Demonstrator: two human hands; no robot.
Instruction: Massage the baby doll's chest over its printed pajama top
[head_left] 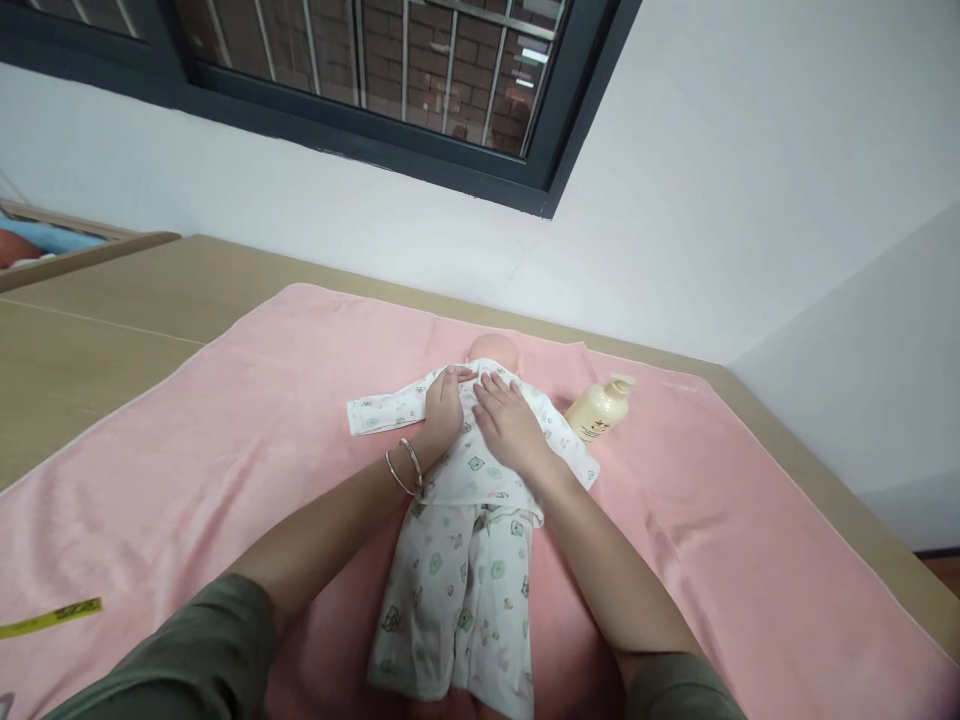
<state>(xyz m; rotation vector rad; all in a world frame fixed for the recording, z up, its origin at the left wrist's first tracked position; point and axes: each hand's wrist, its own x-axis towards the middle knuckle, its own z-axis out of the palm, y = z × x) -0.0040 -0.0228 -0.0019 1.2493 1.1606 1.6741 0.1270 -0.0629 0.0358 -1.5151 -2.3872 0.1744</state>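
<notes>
A baby doll (491, 352) in a white printed shirt and trousers (457, 590) lies on its back on a pink towel (225, 440), head away from me. My left hand (444, 405), with two bangles at the wrist, rests on the doll's chest with its fingertips at the collar. Beside it, my right hand (508, 420) lies flat on the chest, fingers stretched toward the neck. Both hands press on the shirt front and neither holds a separate object.
A cream pump bottle (600, 408) lies on the towel right of the doll. A yellow measuring tape (49, 618) sits at the towel's left front. The towel covers a wooden table (90, 330) set against a white wall under a barred window.
</notes>
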